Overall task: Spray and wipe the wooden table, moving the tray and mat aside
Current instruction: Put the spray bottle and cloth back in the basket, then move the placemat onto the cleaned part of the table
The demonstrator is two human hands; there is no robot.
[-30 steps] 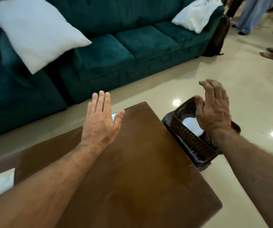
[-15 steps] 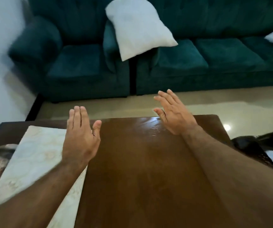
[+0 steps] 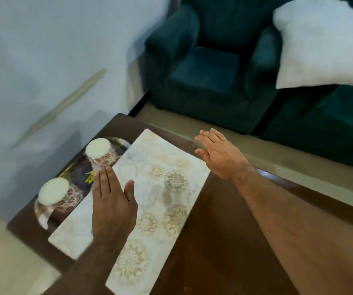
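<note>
Both hands are spread flat, fingers straight, and hold nothing. The left hand (image 3: 112,200) hovers over the mat (image 3: 150,188), near its left edge; whether the palm touches it is unclear. The right hand (image 3: 220,154) is over the table's (image 3: 224,241) far edge, just past the mat's far right corner, apart from it. The pale patterned mat lies aslant on the table's left part. Beside it on the left a shiny tray (image 3: 43,213) carries two patterned cups (image 3: 99,153), white undersides up. Beyond stand a teal sofa (image 3: 209,77) and a white cushion (image 3: 320,47). The picture is blurred.
</note>
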